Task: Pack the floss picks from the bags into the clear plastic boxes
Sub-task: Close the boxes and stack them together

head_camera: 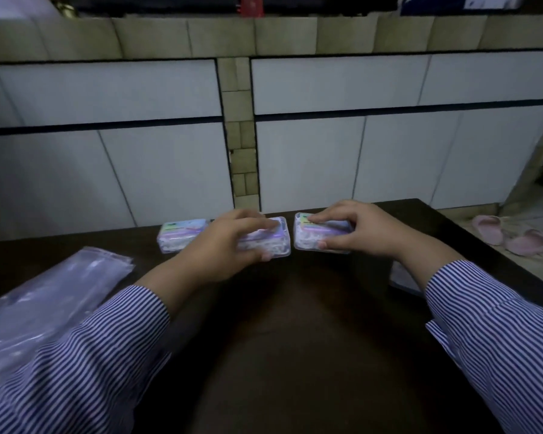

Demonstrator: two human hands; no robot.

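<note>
Right now I see both hands out at the far edge of the dark brown bench (282, 324). My left hand (223, 242) is curled over a clear plastic box of white floss picks with a pastel label (276, 242), thumb on its near edge and fingers across the lid. My right hand (361, 230) grips a second clear plastic box of floss picks (308, 236) the same way, index finger on the lid, thumb on the near side. The two boxes sit side by side, a narrow gap between them. A third clear box with a pastel label (177, 234) rests just left of the left hand, untouched. A pile of clear plastic bags (54, 296) lies near left on the bench, partly under my striped left sleeve (85, 364). Pink slippers (511, 234) are on the floor at far right.
</note>
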